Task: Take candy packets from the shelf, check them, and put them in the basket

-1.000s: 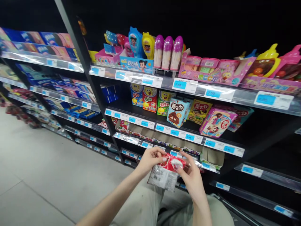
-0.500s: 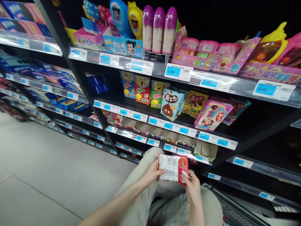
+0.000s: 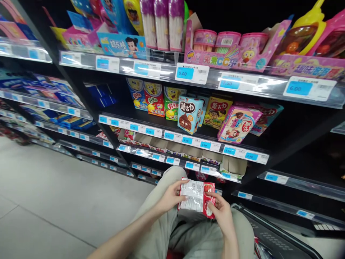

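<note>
A small red and white candy packet is stretched between my two hands over my lap, its printed white label side turned up. My left hand grips the packet's left edge, thumb on top and fingers at the upper corner. At the red right end, my right hand pinches it with the thumb and forefinger on the upper face. My bent knees are on either side of the packet, close to the lowest shelves.
A shelf of snack boxes stands ahead, with a light blue box and a pink-purple box on it. Below are open cartons. A dark basket sits beside my right knee, and pale floor lies to the left.
My left fingers have shifted up onto the packet's upper left corner, and my right fingers have spread on its red end. The view has tilted slightly, moving the upper shelves up and left.
</note>
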`<state>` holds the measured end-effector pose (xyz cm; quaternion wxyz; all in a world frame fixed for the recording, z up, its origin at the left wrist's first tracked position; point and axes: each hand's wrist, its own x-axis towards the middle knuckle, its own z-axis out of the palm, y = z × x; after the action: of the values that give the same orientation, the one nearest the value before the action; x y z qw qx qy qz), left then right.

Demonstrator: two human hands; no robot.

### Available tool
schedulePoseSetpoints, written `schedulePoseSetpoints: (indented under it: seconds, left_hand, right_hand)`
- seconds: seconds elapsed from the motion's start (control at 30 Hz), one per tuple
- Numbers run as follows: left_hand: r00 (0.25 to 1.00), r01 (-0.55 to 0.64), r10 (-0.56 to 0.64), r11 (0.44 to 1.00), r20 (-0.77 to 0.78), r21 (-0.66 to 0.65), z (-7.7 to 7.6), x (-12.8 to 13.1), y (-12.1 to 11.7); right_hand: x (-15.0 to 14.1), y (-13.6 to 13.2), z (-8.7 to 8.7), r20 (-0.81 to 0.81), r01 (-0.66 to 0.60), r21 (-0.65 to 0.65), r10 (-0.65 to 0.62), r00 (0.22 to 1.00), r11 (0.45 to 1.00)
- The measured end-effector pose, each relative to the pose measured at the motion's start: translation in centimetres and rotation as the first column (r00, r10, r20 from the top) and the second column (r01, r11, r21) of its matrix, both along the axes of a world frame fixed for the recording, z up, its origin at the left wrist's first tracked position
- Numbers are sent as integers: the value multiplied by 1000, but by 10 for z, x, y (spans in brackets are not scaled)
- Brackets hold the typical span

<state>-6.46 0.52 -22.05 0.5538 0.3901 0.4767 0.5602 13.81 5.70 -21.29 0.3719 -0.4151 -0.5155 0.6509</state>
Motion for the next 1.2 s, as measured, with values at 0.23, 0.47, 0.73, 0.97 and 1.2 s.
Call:
schedulePoseSetpoints:
  seconds: [0.23, 0.47, 0.73, 0.97, 1.2]
  left_hand:
    - [935, 115, -142, 988, -326, -103, 23, -13, -4]
    - [567, 187, -88, 982, -819, 24, 31, -22, -9]
    - [370, 315, -12, 943, -929, 113, 26, -19, -7]
    - [448, 338, -64, 936, -891, 102, 27, -16, -9]
    - [644, 142, 78, 965, -761, 220, 28, 5, -13]
  right_hand:
    - [0, -2, -1, -29, -13, -8, 13, 1000, 1000]
    - [-3, 0, -8, 154, 32, 118, -50, 987, 993]
    - [-13, 3, -10, 480, -100, 426, -131, 868, 899]
    - [-12, 6, -14, 451, -28, 408, -175, 875, 912]
    - [-10, 8, -21, 344, 151, 323, -265, 901, 934]
